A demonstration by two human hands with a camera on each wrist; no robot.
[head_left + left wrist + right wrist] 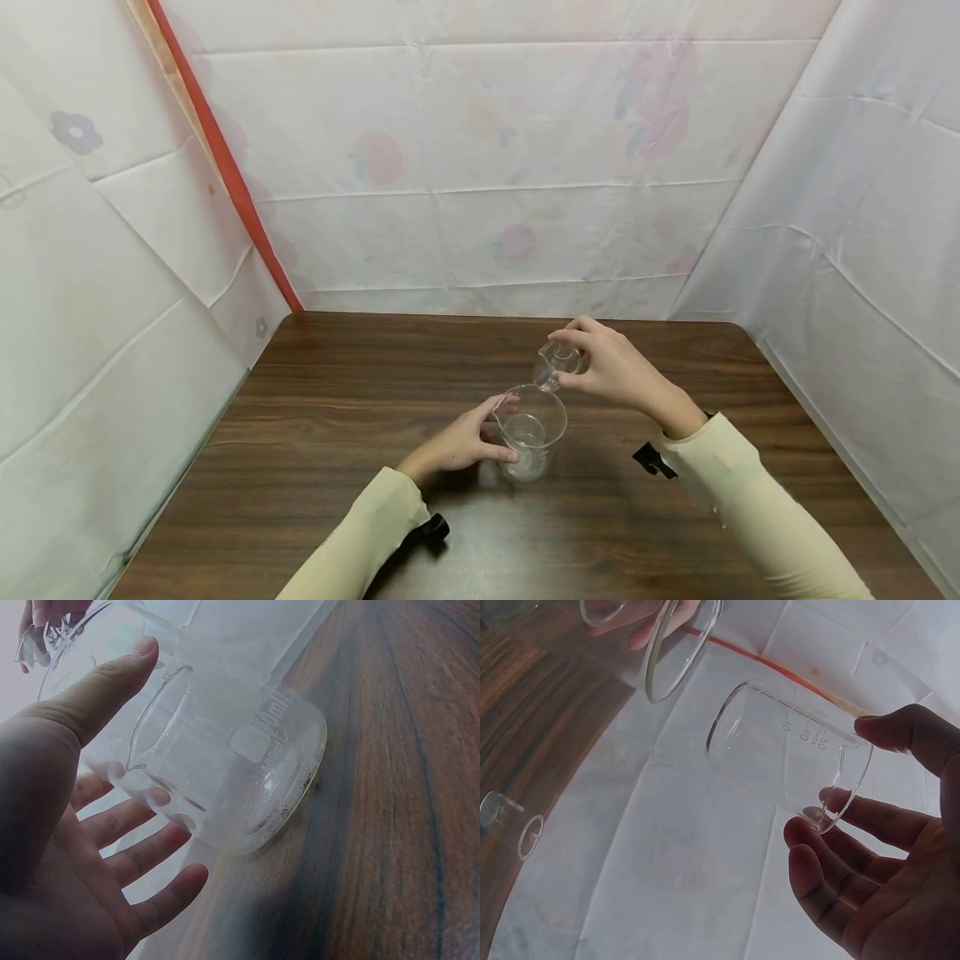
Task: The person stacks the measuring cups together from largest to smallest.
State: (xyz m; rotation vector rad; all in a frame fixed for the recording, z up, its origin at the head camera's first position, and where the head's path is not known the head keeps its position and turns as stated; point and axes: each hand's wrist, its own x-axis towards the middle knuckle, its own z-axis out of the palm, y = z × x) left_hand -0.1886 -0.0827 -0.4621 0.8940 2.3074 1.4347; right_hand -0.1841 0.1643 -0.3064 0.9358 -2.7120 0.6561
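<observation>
2 hands (467, 438) (611, 362), left around large beaker (532, 454), right pinching small beaker (780, 754)

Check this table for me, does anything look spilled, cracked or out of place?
Nothing stands out as wrong: I see no spill on the table and no obvious crack. One mild oddity is a smaller beaker sitting inside the large beaker at the left hand, though that could well be deliberate.

Table (315, 417) passable leftward; large beaker (552, 421) (glass) blocks centre.
</observation>
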